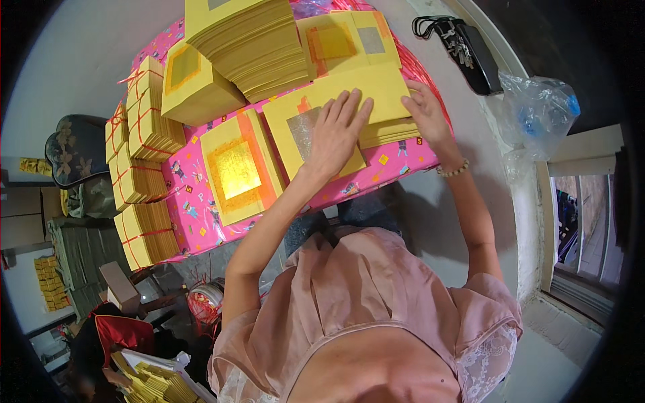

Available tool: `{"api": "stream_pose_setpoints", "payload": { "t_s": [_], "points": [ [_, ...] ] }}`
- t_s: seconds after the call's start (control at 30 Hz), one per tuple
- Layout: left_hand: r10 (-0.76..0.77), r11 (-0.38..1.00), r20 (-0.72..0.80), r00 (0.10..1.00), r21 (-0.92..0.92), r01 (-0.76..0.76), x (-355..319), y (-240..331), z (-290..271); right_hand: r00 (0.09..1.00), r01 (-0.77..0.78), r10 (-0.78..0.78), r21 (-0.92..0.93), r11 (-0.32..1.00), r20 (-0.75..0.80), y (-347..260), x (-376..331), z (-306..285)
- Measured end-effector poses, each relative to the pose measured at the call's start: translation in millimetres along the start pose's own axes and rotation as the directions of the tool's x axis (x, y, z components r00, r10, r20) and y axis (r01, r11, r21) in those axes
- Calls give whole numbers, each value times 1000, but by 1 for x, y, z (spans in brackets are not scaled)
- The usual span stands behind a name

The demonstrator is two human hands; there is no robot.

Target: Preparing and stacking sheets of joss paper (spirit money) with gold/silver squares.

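Observation:
My left hand (336, 134) lies flat with its fingers spread, over a stack of yellow paper with a silver square (304, 138) and its fingertips on a plain yellow paper sheet (384, 97). That sheet tops a neighbouring pile of yellow paper (390, 132). At the sheet's right edge, my right hand (430, 119) has its thumb and fingers curled around the corner; a beaded bracelet is on the wrist. Left of these, a stack with a gold square (235, 171) framed in orange lies on the pink patterned tablecloth (201, 232).
A tall yellow paper stack (259, 57) stands behind my hands. Several bundles tied with red string (140, 178) line the table's left side. Red strands (424, 64) hang along the right edge. A black pouch with keys (463, 54) and a clear plastic bag (541, 111) lie beyond.

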State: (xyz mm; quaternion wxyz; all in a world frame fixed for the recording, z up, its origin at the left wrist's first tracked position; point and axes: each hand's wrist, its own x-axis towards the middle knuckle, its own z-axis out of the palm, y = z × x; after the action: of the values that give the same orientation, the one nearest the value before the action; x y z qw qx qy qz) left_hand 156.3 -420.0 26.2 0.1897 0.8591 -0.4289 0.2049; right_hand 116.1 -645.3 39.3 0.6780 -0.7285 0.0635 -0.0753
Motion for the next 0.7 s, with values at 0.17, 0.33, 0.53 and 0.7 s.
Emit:
{"api": "stream_pose_setpoints", "payload": {
  "t_s": [0.17, 0.33, 0.53, 0.7],
  "points": [
    [85, 990, 81, 993, -117, -75, -2, 8, 23, 998, -60, 59, -41, 997, -26, 47, -6, -48],
    [100, 986, 127, 987, -147, -81, -10, 11, 44, 997, -74, 72, -104, 992, -31, 75, -7, -56],
    [80, 981, 169, 982, -189, -47, -13, 11, 56, 992, -118, 110, -168, 979, -55, 84, -9, -55],
    [79, 978, 148, 986, -205, -48, -13, 12, 60, 995, -71, 62, -132, 989, -76, 98, -9, -58]
  ]
}}
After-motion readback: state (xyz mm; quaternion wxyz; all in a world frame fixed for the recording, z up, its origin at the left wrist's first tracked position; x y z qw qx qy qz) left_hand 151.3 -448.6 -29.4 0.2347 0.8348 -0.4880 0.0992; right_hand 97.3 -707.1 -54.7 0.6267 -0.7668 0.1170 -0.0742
